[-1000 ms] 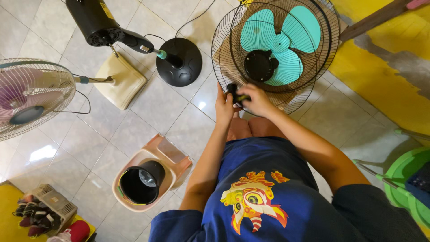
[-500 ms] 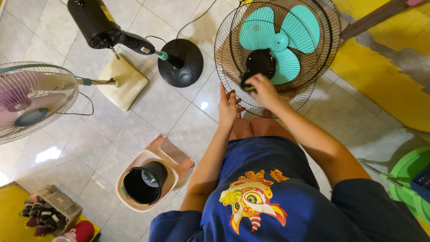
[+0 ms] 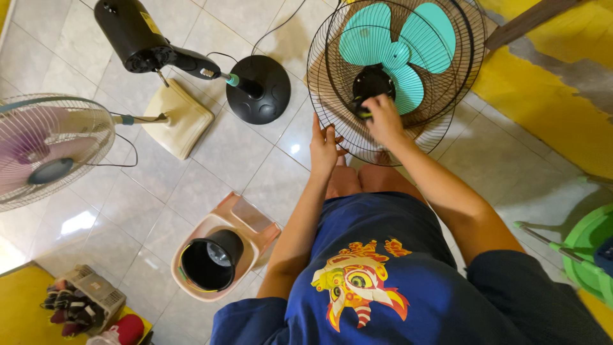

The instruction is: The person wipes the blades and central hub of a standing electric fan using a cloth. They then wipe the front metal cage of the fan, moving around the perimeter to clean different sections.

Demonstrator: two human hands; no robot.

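Steadying the black wire fan guard, bare tiled floor beside it.
My left hand lies open on its rim; my right hand pinches the black hub among teal blades.

Pale tiled floor bearing: black round fan base at twelve o'clock; pink stool centre; basket, possibly gloves, at eight o'clock.

Looks like a little fan repair spot set up at home, right on the floor. Pale glossy floor tiles with yellow painted strips at the edges. Fans in pieces all over: a teal-bladed fan in an open wire cage, a pink fan on a cream base, a black motor on a round stand. There's a crate of odd parts in the corner too.
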